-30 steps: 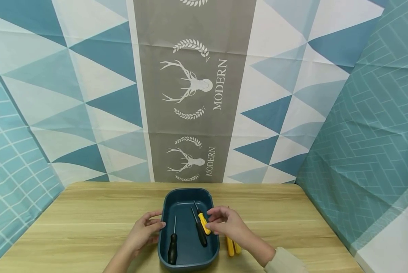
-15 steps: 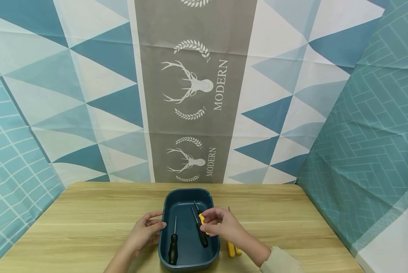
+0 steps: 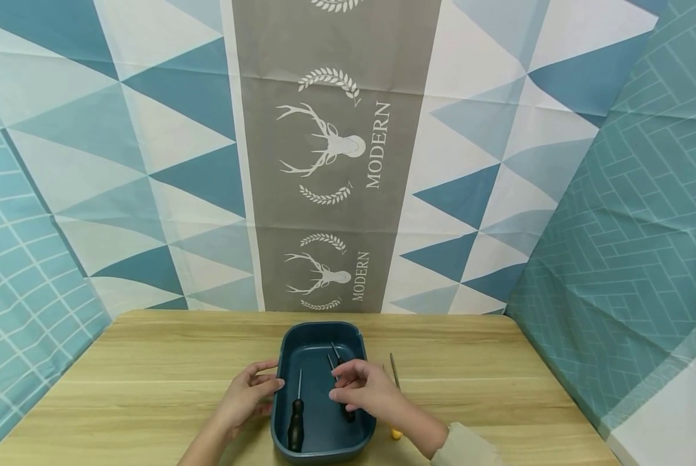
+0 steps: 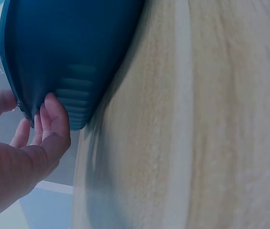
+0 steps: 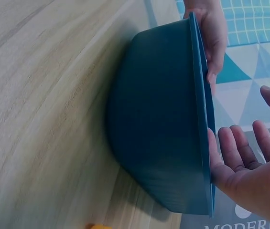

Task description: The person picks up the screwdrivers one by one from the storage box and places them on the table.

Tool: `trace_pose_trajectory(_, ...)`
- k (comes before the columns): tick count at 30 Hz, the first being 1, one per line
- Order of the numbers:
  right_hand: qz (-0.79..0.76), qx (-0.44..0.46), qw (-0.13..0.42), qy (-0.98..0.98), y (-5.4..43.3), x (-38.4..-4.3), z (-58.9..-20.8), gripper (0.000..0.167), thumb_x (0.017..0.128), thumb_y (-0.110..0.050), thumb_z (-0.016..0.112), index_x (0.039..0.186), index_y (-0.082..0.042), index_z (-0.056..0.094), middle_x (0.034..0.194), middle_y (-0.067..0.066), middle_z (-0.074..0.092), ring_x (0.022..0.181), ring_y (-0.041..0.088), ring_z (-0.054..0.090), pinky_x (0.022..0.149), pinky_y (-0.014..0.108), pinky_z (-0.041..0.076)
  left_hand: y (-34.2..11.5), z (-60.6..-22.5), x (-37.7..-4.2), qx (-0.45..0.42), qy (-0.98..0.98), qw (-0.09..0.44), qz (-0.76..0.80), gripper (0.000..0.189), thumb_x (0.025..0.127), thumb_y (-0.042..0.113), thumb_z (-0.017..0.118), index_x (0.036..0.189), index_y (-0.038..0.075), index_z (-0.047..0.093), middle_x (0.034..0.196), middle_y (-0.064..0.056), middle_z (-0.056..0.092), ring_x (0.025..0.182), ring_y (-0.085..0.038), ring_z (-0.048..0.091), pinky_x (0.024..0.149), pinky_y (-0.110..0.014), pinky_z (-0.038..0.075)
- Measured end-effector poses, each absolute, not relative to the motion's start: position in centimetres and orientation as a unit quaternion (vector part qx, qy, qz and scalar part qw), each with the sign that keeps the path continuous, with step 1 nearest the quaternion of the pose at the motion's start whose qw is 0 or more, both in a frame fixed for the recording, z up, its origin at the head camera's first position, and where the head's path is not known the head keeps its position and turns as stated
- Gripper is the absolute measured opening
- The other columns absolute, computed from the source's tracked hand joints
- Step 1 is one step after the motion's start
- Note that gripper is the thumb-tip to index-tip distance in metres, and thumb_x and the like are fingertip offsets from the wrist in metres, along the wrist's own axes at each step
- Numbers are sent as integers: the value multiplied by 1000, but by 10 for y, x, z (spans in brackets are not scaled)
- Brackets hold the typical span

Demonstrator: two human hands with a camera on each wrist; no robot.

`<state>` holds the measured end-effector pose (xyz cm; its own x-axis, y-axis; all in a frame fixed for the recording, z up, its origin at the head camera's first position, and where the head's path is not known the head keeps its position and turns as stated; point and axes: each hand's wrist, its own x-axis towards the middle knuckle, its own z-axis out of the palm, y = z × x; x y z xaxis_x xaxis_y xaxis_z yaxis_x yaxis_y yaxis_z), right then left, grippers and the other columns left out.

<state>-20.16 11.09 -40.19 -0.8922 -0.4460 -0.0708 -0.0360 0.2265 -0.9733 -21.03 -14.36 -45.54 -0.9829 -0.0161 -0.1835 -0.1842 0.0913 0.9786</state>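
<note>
A dark blue rectangular tub (image 3: 322, 457) sits on the table. My left hand (image 3: 248, 391) grips its left rim, thumb at the edge and fingers along the outer wall (image 4: 63, 52). My right hand (image 3: 365, 391) is over the tub's right side with loosely bent fingers; in the right wrist view nothing lies between the fingers (image 5: 242, 148). A black-handled screwdriver (image 3: 296, 424) lies at the left inside. Under my right hand lies another black-handled screwdriver (image 3: 349, 416), partly covered. Beside it shows a third screwdriver's tip (image 3: 336, 350), its yellow handle hidden by the hand.
Right of the tub, a yellow-handled screwdriver (image 3: 395, 434) lies on the table, partly behind my right wrist. The wooden table (image 3: 167, 362) ends at a patterned cloth backdrop (image 3: 330, 194), with teal tiled-print sheets at both sides.
My right hand has moved left, from the tub's right rim to over the screwdrivers inside, covering the yellow handle. More of the screwdriver on the table shows. The left hand stays at the rim.
</note>
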Motion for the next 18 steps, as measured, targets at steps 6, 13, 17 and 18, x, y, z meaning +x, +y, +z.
trace_pose_trajectory(6, -610, -153, 189, 754, 105, -202, -405, 35, 84, -20, 70, 114, -7, 59, 96, 4, 60, 81, 12, 60, 72, 34, 56, -145, -455, -210, -55, 729, 74, 679, 52, 89, 15, 62, 134, 0, 41, 116, -22, 57, 84, -20, 63, 67, -38, 55)
trace_pose_trajectory(13, -602, -170, 185, 758, 100, -202, -408, 33, 84, -21, 70, 112, -7, 60, 94, 3, 60, 80, 12, 61, 69, 32, 56, -145, -455, -209, -54, 726, 77, 681, 52, 89, 15, 61, 135, 0, 41, 118, -24, 57, 83, -20, 63, 68, -39, 55)
trace_pose_trajectory(17, -601, -168, 182, 760, 96, -201, -409, 31, 84, -19, 70, 111, -7, 61, 93, 3, 60, 79, 12, 60, 69, 33, 56, -146, -456, -210, -53, 728, 73, 680, 53, 88, 16, 63, 134, 0, 42, 116, -23, 58, 83, -20, 63, 67, -39, 56)
trace_pose_trajectory(18, -602, -166, 182, 760, 94, -201, -409, 31, 84, -19, 70, 111, -7, 61, 93, 3, 60, 79, 12, 60, 69, 34, 56, -146, -456, -210, -52, 729, 73, 679, 53, 88, 17, 63, 134, 0, 41, 117, -23, 57, 83, -20, 63, 68, -39, 56)
